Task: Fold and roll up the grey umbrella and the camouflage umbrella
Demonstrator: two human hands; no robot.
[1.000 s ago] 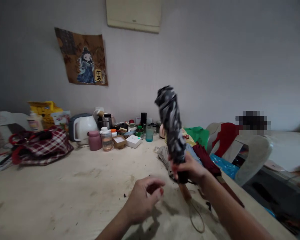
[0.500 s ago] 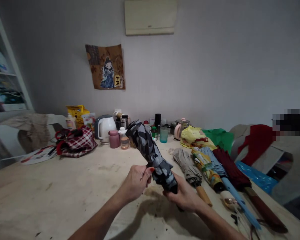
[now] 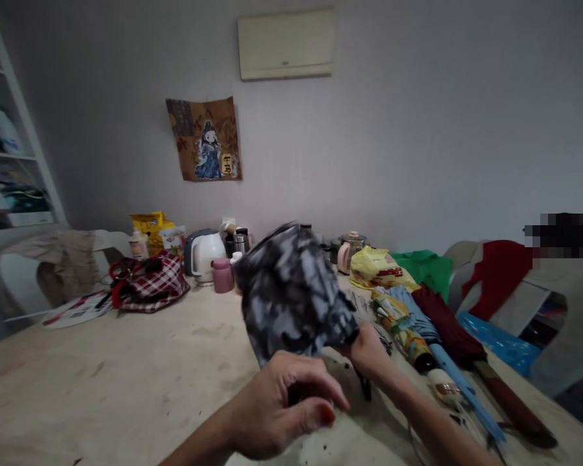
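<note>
Grey camouflage umbrella (image 3: 294, 288) is loose, not fully spread; your right grip (image 3: 368, 353) encloses its base; your half-curled left grip (image 3: 282, 404) appears empty.

Domestic interior, apparently a dining area: a broad table (image 3: 126, 372) bears an electric kettle (image 3: 210, 254), glass teapot (image 3: 354, 244) and tartan bag (image 3: 160, 285); an illustrated poster (image 3: 206, 142) and loaded shelving (image 3: 10, 156) stand behind.

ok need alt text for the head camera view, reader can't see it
A person's right hand holds a loosely bunched grey-and-black umbrella over a pale table, the left hand half curled in front of it. Folded umbrellas lie to the right; a kettle and plaid bag sit toward the back left.
</note>
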